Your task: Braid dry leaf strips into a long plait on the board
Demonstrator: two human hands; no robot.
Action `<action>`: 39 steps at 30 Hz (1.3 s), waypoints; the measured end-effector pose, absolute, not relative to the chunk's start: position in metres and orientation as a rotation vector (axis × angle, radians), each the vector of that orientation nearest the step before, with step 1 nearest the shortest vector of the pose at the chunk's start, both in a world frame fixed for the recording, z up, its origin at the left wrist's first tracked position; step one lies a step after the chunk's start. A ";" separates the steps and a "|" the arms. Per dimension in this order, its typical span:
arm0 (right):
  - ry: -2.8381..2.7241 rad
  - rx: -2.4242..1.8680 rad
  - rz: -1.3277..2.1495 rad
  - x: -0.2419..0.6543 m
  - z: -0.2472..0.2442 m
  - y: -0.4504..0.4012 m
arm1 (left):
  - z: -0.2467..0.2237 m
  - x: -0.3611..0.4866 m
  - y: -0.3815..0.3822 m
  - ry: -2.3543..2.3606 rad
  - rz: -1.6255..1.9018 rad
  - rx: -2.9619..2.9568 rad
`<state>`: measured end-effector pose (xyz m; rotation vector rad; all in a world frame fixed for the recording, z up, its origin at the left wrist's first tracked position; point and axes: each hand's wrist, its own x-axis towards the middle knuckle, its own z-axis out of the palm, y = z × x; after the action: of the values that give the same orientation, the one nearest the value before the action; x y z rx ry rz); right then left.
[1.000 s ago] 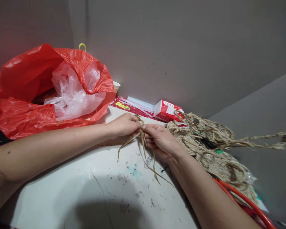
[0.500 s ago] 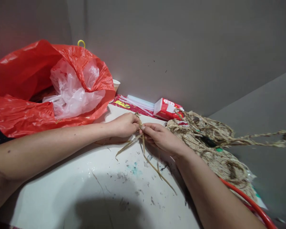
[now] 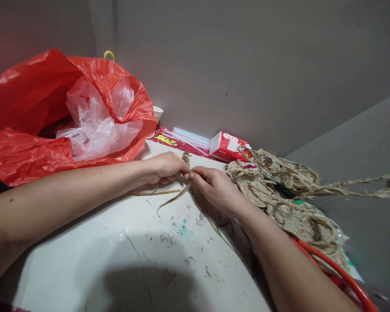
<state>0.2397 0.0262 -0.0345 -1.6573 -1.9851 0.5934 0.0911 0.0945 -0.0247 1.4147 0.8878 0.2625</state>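
Note:
My left hand (image 3: 170, 167) and my right hand (image 3: 216, 187) meet over the white tabletop (image 3: 117, 260). Both are closed, pinching a small piece of braided straw-like fibre (image 3: 186, 158) whose knotted end pokes up past my left fingers. Loose tan strands (image 3: 173, 199) trail from the pinch toward the left and down. Another thin strand (image 3: 219, 232) hangs below my right hand toward the lower right. The exact spot where the fibres cross is hidden by my fingertips.
On the left stands a red plastic bag (image 3: 19, 99) with clear plastic (image 3: 97, 134) in it. A red tissue pack (image 3: 229, 147), pale straws (image 3: 191, 138) and a cup (image 3: 157, 113) line the wall. Coiled braided cord (image 3: 299, 221) is heaped at right, by a red curved rim (image 3: 338, 266).
My hands have stayed together at nearly the same spot. One strand has swung from below the hands over to the left, under my left wrist; the right-hand strand shows less.

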 end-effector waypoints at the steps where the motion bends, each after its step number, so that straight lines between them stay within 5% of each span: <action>1: -2.002 -1.649 0.604 0.241 -0.034 0.026 | -0.025 0.092 0.094 0.897 0.275 1.430; 9: -1.996 -1.869 0.485 0.245 -0.020 0.020 | -0.021 0.092 0.084 1.074 0.306 1.633; 15: -1.800 -1.754 0.828 0.225 -0.021 0.013 | -0.029 0.094 0.086 0.969 0.354 1.528; 23: -2.099 -1.994 0.340 0.201 -0.030 0.000 | -0.029 0.095 0.086 0.845 0.350 1.199; 27: -2.287 -1.717 0.679 0.200 -0.006 -0.014 | -0.026 0.094 0.088 0.861 0.366 1.212; 33: -1.275 -1.631 0.652 0.241 0.000 0.008 | -0.022 0.089 0.094 0.791 0.307 1.216; 39: -0.915 -1.357 1.445 0.222 -0.031 0.025 | -0.027 0.090 0.092 0.738 0.369 1.254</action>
<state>0.2216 0.0251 -0.0305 -1.3566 -0.9154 1.4451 0.0902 0.0915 -0.0268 1.2540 0.7378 0.3687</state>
